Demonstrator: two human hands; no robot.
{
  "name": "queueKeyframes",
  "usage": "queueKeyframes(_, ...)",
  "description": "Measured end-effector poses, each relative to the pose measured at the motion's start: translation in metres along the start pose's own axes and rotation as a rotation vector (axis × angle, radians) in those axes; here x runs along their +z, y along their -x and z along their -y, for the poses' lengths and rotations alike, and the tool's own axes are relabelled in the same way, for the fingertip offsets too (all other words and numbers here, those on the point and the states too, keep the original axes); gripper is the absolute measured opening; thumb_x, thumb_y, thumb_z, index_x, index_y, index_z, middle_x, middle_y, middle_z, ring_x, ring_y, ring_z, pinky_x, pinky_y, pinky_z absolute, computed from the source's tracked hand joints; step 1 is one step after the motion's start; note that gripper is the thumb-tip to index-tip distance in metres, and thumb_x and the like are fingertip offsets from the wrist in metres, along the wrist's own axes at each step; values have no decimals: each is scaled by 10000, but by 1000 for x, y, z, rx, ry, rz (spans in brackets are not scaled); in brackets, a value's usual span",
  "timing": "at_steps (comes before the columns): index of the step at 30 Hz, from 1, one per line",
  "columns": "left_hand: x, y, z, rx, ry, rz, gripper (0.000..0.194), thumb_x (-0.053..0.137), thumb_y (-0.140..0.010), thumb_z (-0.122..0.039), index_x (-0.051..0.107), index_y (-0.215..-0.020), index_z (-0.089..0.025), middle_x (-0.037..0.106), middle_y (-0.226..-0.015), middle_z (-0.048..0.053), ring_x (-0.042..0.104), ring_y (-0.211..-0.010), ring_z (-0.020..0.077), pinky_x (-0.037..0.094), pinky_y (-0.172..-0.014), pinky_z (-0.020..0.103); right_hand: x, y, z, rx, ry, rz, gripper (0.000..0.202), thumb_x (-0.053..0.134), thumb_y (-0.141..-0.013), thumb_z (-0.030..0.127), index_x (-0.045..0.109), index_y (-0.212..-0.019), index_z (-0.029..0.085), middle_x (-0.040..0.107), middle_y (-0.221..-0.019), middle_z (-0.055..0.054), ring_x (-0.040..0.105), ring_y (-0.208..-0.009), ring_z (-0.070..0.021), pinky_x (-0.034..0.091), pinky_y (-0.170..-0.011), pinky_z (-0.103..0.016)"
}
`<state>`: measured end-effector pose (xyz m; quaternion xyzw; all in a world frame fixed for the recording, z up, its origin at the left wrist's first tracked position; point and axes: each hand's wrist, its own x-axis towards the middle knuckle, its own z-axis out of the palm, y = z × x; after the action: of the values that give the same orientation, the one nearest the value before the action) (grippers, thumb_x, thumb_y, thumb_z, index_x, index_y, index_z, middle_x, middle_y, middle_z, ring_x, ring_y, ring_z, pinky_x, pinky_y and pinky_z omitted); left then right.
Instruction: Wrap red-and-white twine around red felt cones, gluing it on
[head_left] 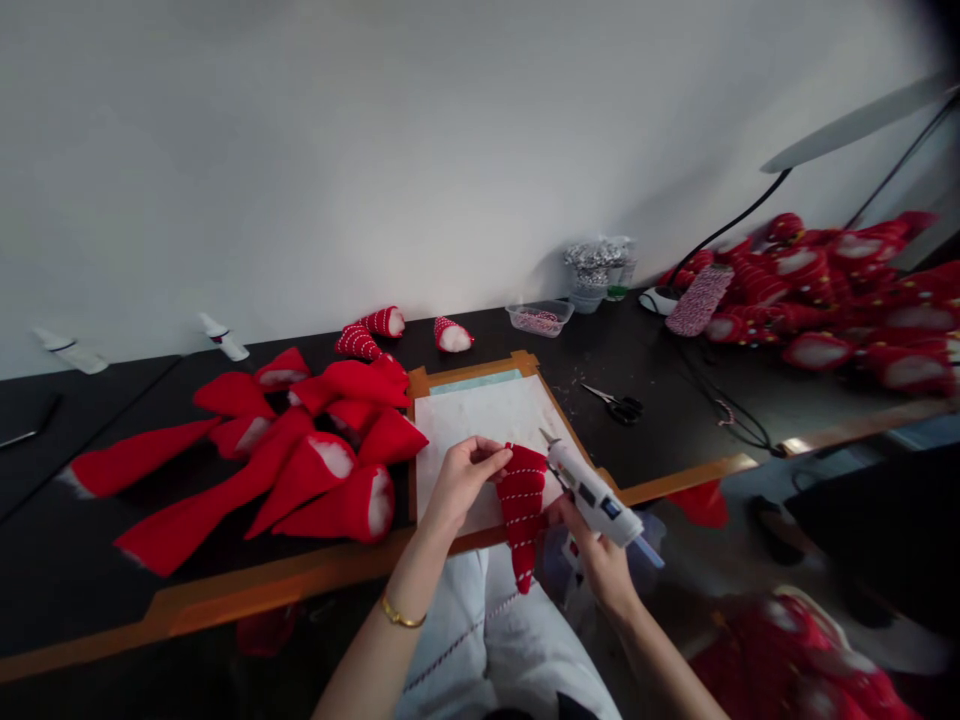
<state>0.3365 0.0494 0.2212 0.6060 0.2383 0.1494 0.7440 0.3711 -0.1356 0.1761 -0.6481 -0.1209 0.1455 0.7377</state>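
My left hand (472,472) pinches the wide top edge of a red stuffed felt cone (523,500), which hangs with its narrow tip down. Red-and-white cord circles the cone in several bands, and a loose length of that cord (457,640) trails from near the tip across my lap. In my right hand (600,560) is a white hot glue gun (594,492), its metal nozzle aimed up and left, just beside the cone's upper right. A blue-tinted glue stick (648,550) sticks out of its back end. The right fingers are partly hidden behind gun and cone.
A white work sheet (480,420) is taped to the black table. Plain red cones (300,450) lie left; finished wrapped cones (825,290) pile right beside a lamp (780,180). Scissors (619,405), a plastic tray (540,318) and a cord spool (699,300) lie behind.
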Motion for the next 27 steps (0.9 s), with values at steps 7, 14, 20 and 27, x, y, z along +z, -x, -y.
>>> queueKeyframes(7, -18, 28, -21, 492, -680, -36, 446, 720, -816, -266, 519, -1213, -238, 672, -1088, 65, 673, -778, 165, 553, -782, 335, -12, -4, -4, 8, -46, -60, 390, 658, -805, 554, 607, -690, 184, 640, -715, -50, 589, -693, -189, 455, -667, -288)
queueKeyframes(14, -14, 43, -27, 1042, -1465, 709, 300, 482, -947, -105, 640, -1148, -261, 526, -1452, 36, 338, -1435, 292, 211, -1179, 552, -13, -12, -7, -9, -233, -98, 374, 665, -814, 524, 594, -686, 181, 647, -731, -51, 603, -710, -199, 467, -722, -308)
queueKeyframes(20, 6, -1, -40, 559, -940, 403, 234, 697, -835, -324, 590, -1015, -219, 706, -1107, 90, 649, -1065, 263, 467, -963, 415, -10, -7, -1, -63, -241, -85, 350, 664, -816, 518, 646, -726, 181, 655, -757, -64, 619, -792, -223, 475, -784, -334)
queueKeyframes(27, 22, -21, -15, 344, -407, 128, 373, 592, -894, -440, 441, -1153, -219, 644, -1120, 76, 655, -922, 194, 502, -800, 304, 1, -8, 9, -94, -154, 103, 390, 640, -811, 583, 658, -745, 199, 658, -783, -69, 616, -814, -237, 461, -848, -366)
